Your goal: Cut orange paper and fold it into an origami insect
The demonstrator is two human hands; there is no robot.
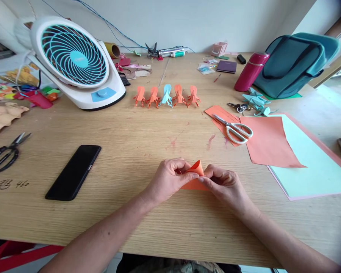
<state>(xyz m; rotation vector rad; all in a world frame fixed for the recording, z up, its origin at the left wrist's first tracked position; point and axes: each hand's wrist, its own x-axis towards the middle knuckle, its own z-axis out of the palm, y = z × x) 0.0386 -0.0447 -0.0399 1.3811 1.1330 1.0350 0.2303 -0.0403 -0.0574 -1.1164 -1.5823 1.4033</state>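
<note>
A small piece of orange paper (pixel 196 169), partly folded with a flap curling up, lies on the wooden table (pixel 136 144) near its front edge. My left hand (pixel 167 180) pinches its left side and my right hand (pixel 226 185) pinches its right side, fingers closed on the paper. Further back stands a row of folded paper figures (pixel 167 96), most of them orange and one light blue in the middle.
White-handled scissors (pixel 235 129) lie on orange sheets (pixel 268 142) beside a pale green sheet (pixel 312 163) at right. A black phone (pixel 74 171) and black scissors (pixel 5 152) lie at left. A white-teal fan (pixel 74 62), a red bottle (pixel 251 71) and a teal bag (pixel 295 62) stand behind.
</note>
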